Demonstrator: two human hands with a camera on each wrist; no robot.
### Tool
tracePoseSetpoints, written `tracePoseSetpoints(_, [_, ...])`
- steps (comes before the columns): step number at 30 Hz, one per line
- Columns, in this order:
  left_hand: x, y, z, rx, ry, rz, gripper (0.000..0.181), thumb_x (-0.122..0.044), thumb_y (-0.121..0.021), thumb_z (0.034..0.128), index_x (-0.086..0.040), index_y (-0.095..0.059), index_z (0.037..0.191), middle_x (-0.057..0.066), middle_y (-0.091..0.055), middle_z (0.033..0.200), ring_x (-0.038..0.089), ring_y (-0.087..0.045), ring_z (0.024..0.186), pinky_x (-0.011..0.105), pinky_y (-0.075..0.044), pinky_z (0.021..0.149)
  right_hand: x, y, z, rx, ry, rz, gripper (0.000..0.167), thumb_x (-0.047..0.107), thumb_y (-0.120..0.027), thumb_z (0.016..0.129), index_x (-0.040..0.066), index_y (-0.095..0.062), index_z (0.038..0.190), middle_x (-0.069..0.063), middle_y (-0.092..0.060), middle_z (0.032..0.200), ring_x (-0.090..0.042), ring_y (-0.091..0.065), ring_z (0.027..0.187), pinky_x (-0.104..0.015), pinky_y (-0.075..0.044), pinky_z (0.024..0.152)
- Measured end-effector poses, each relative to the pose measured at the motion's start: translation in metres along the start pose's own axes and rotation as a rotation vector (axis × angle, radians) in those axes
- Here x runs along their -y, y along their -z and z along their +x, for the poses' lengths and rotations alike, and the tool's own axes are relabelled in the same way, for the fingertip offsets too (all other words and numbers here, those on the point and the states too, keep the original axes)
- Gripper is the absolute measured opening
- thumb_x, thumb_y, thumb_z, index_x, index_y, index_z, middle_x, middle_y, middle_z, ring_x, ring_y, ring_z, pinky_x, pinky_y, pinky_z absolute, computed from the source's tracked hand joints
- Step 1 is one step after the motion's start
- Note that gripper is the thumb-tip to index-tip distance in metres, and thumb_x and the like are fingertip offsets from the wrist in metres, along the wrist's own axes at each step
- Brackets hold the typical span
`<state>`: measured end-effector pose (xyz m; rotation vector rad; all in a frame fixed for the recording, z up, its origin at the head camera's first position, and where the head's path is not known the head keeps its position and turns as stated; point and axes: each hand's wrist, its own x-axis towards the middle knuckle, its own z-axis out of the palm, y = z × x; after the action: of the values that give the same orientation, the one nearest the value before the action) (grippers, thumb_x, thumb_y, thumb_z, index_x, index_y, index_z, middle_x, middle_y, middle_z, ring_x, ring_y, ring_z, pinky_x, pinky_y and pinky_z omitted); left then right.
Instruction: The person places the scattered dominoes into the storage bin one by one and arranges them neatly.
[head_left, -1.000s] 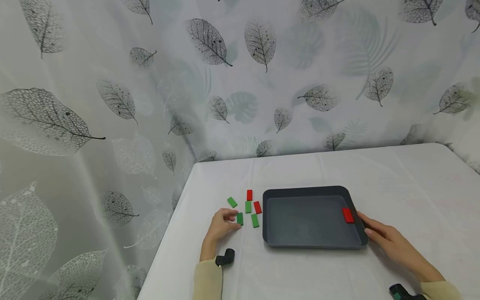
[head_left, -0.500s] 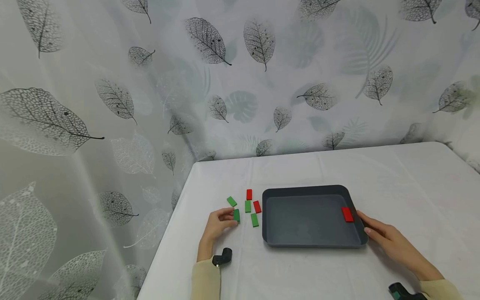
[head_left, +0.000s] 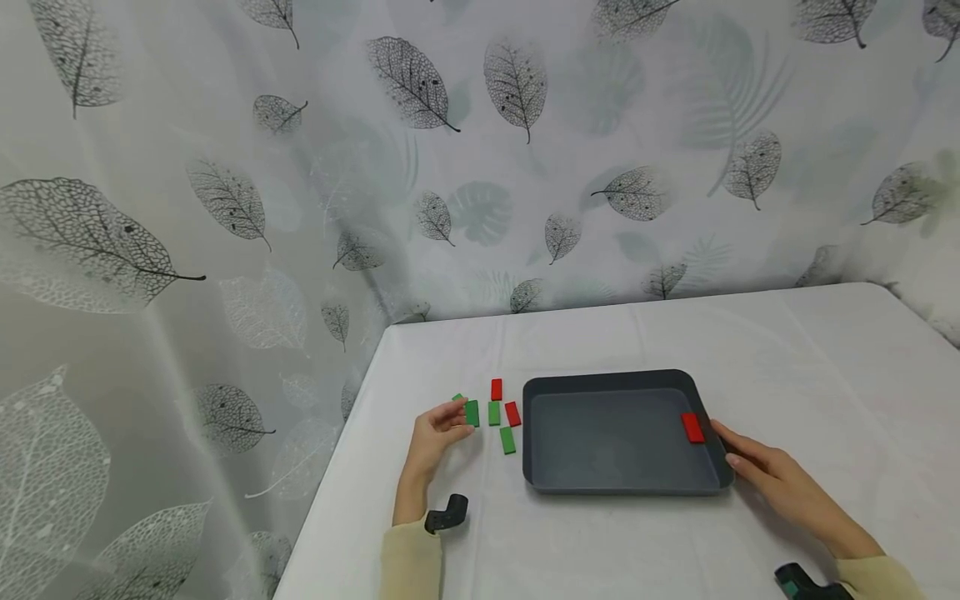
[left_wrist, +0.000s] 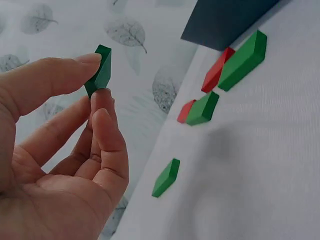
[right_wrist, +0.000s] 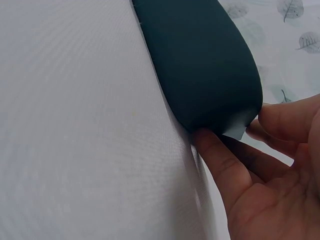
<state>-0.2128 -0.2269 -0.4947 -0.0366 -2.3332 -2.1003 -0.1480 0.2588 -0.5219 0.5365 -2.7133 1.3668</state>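
Note:
My left hand [head_left: 437,433] pinches a green block [left_wrist: 102,71] between thumb and fingertips, raised above the table in the left wrist view. Just behind the fingers another green block [left_wrist: 166,178] lies on the cloth, mostly hidden in the head view. To the right of this hand lie a green block [head_left: 493,413], a nearer green block [head_left: 507,440] and two red blocks, one farther back [head_left: 497,389] and one beside the tray [head_left: 512,413]. My right hand [head_left: 780,479] grips the right side of the dark grey tray [head_left: 600,483], thumb and fingers at its wall.
Inside the tray, against its right wall, lies a red block [head_left: 692,427]. A white cloth covers the table [head_left: 600,550]. Leaf-patterned curtains [head_left: 465,167] hang behind and to the left. A black device [head_left: 447,513] sits on each wrist.
My left hand has lifted the green block and moved slightly away from me, now covering most of the left-hand green block. The right hand and tray stay put.

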Motion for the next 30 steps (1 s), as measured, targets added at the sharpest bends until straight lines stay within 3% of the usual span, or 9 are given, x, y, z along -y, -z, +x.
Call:
tracePoseSetpoints(6, [-0.017, -0.021, -0.001, 0.035, -0.036, -0.012, 0.046, 0.011, -0.071, 0.0787, 0.009, -0.061, 0.124, 0.021, -0.061, 0.109, 0.013, -0.059, 0.088, 0.015, -0.053, 0.075, 0.000, -0.001, 0.001, 0.000, 0.004, 0.007, 0.049, 0.019, -0.049, 0.103, -0.002, -0.040, 0.146, 0.047, -0.024, 0.131, 0.035, -0.020, 0.116, 0.007, -0.022, 0.087])
tracePoseSetpoints(15, [-0.033, -0.065, 0.005, 0.120, -0.094, -0.033, 0.048, 0.009, -0.071, 0.0792, 0.009, -0.060, 0.126, 0.006, -0.065, 0.098, 0.007, -0.060, 0.087, 0.016, -0.052, 0.077, 0.001, -0.001, 0.000, -0.001, -0.011, 0.004, 0.049, 0.021, -0.050, 0.103, 0.000, -0.041, 0.146, 0.046, -0.025, 0.129, 0.036, -0.021, 0.115, 0.007, -0.023, 0.086])
tracePoseSetpoints(19, [-0.037, -0.090, 0.009, 0.153, -0.109, -0.041, 0.049, 0.010, -0.071, 0.0792, 0.008, -0.060, 0.127, 0.009, -0.066, 0.100, 0.008, -0.059, 0.087, 0.015, -0.051, 0.076, 0.001, 0.000, 0.000, -0.003, -0.006, 0.003, 0.050, 0.021, -0.049, 0.103, -0.001, -0.040, 0.147, 0.047, -0.024, 0.130, 0.036, -0.020, 0.115, 0.007, -0.023, 0.086])
tracePoseSetpoints(26, [-0.041, -0.139, 0.011, 0.219, -0.126, -0.042, 0.048, 0.011, -0.071, 0.0792, 0.007, -0.061, 0.126, 0.030, -0.063, 0.107, 0.013, -0.061, 0.088, 0.014, -0.052, 0.075, 0.002, 0.001, -0.002, -0.011, 0.012, 0.011, 0.049, 0.019, -0.050, 0.103, -0.003, -0.041, 0.145, 0.047, -0.025, 0.130, 0.035, -0.021, 0.115, 0.007, -0.023, 0.086])
tracePoseSetpoints(30, [-0.039, -0.167, 0.011, 0.225, -0.120, -0.041, 0.048, 0.013, -0.072, 0.0774, 0.007, -0.063, 0.124, 0.030, -0.064, 0.107, 0.016, -0.064, 0.086, 0.015, -0.053, 0.074, 0.002, 0.001, -0.001, -0.007, 0.011, 0.005, 0.049, 0.019, -0.050, 0.103, -0.002, -0.041, 0.146, 0.041, -0.027, 0.133, 0.035, -0.020, 0.115, 0.006, -0.023, 0.087])
